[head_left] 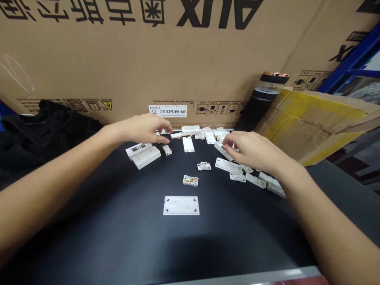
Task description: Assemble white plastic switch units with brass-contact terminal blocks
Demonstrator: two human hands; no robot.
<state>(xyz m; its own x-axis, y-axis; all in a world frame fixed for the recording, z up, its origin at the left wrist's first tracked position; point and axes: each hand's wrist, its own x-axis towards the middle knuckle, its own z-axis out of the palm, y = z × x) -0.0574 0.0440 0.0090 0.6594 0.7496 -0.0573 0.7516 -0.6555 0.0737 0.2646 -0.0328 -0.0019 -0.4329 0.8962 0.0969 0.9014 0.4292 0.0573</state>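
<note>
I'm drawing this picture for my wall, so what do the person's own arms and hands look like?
The left arm and right arm look bare, with no sleeves showing. Both get narrower toward the wrists. The left hand and right hand wear no gloves. I can't see any watch or bracelet, and some fingers are hidden.

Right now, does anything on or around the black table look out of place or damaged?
Yes: the large brown cardboard box behind the black table seems to stand upside down, because its printing is inverted. Small white plastic parts lie at mixed angles near the right hand; no clear damage shows.
</note>
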